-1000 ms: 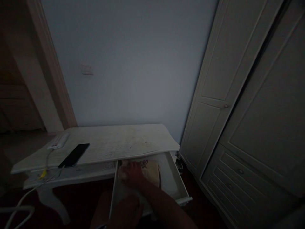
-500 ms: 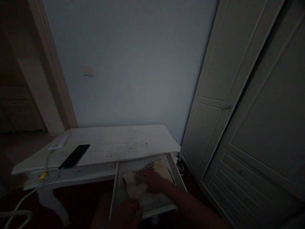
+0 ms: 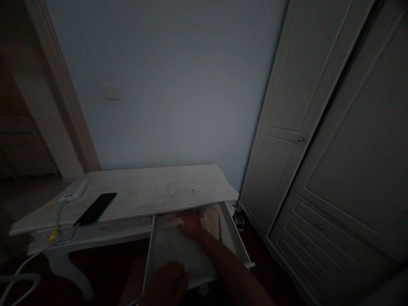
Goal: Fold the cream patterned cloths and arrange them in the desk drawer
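A pulled-out white drawer juts from the front of a white table. Inside it, toward the back, lies a beige cloth with a dark printed pattern, bunched up. My right hand reaches in and presses on this cloth with its fingers curled over it; the fingertips are hard to see in the dim light. At the drawer's front left corner, my left hand is closed with the thumb bent in, on the drawer's front edge. Its palm side is hidden.
On the white table lie a black phone with a cable and a white power strip at the left. A grey wardrobe stands at the right, with shoes between it and the table. A light switch is on the wall.
My right hand has moved toward the back of the drawer, pushing the cloth, which now lies bunched there. More of the drawer's bottom shows. My left hand has stayed by the front edge.
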### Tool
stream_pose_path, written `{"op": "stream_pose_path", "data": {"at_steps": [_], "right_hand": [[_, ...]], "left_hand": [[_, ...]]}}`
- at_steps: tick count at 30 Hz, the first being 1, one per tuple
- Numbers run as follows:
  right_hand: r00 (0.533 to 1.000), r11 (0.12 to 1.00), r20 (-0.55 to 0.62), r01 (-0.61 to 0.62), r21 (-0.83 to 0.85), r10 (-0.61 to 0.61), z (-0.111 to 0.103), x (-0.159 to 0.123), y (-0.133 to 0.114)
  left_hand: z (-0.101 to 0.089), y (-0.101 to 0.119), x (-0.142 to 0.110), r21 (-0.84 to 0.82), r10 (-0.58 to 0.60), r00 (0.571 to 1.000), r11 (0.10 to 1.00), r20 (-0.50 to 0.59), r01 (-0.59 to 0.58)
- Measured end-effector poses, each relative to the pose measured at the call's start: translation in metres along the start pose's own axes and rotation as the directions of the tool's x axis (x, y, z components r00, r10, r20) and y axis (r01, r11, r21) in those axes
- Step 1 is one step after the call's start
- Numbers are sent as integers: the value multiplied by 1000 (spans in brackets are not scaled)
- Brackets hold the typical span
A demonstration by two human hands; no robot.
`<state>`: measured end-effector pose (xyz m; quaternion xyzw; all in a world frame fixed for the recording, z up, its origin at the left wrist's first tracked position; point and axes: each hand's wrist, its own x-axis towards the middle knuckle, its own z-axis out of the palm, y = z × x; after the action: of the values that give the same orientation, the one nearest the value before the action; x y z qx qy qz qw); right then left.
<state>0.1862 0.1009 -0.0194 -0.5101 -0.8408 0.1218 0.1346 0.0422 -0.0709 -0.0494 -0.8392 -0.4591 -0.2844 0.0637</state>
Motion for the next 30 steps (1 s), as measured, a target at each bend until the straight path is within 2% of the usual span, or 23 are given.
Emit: {"op": "stream_pose_path", "data": {"at_steps": [3,6,8,10,12,13,14,15,17,19,20,22,24,26,28,30], "right_hand": [[992,992,24,127,12,-127,26,11,-41],[973,972,-12,228,-52,-229,40,14,-52],[938,933,19,347,-98,-347,39,8,-41],[873,866,109,486,-117,-475,32,-2,-20],[817,816,190,568,-102,-545,21,-16,5],[803,809,223,582,-87,-553,14,-23,17],[803,817,249,572,-71,-541,6,-31,30],[825,845,261,532,-56,-502,-2,-37,42],[904,925,240,376,-56,-354,-20,-47,65],[974,979,153,183,-83,-169,-36,-52,83],[992,990,95,97,-99,-87,-43,-52,90],[1000,992,-3,-30,-123,30,-50,-47,96],[991,985,-77,-120,-125,111,-48,-39,89],[983,981,-117,-156,-115,142,-40,-27,72],[984,986,-124,-136,-98,124,-25,-15,46],[993,995,-106,-67,-78,59,-9,-4,16]], "left_hand": [[4,-2,-1,28,46,999,999,8,-46],[11,-8,-3,53,42,998,998,54,-45],[12,-11,-3,43,38,995,998,93,-42],[11,-12,-3,14,27,991,999,131,-29],[8,-11,-2,-12,-8,985,1000,171,10],[7,-10,-2,-18,-35,981,999,190,39],[6,-8,-1,-21,-57,977,998,207,62],[5,-7,0,-19,-71,972,997,223,77],[5,-4,1,-3,-89,965,996,245,93],[7,-2,3,10,-96,965,995,244,96],[8,-1,3,11,-98,968,995,233,98],[11,-2,3,5,-94,977,995,192,95],[12,-4,2,0,-52,993,999,109,52],[11,-6,1,14,16,1000,1000,5,-16],[9,-6,1,35,58,997,998,-52,-56],[7,-7,1,31,55,997,998,-47,-54]]}}
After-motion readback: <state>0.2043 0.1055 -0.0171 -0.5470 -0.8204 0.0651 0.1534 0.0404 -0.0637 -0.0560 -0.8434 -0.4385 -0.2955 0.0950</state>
